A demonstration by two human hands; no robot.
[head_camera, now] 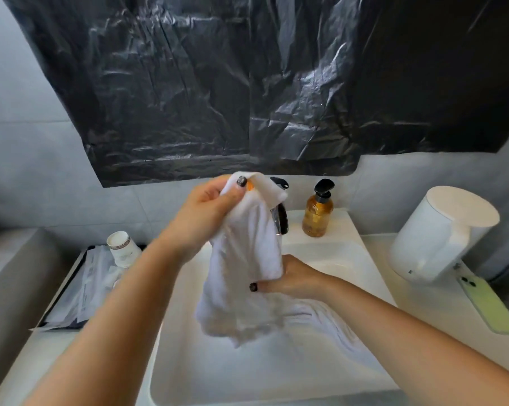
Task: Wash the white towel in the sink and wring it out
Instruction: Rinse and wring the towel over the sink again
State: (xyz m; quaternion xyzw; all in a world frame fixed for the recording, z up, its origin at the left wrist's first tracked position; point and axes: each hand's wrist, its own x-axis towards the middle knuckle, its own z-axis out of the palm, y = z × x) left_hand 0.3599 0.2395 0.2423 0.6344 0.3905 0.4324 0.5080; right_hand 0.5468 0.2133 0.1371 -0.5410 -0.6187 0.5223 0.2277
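Note:
The white towel (243,268) hangs bunched above the white sink (349,259), its lower end loose over the basin. My left hand (206,212) grips its top end, thumb pressed over the cloth. Lower down, my right hand (294,278) grips the towel's middle from the right side. The black faucet (281,218) stands just behind the towel and is partly hidden by it.
An amber pump bottle (317,213) stands right of the faucet. A white dispenser (440,232) and a green phone (490,304) sit on the right counter. A paper cup (121,249) and a tray of packets (77,291) lie at the left. Black plastic (247,83) covers the wall.

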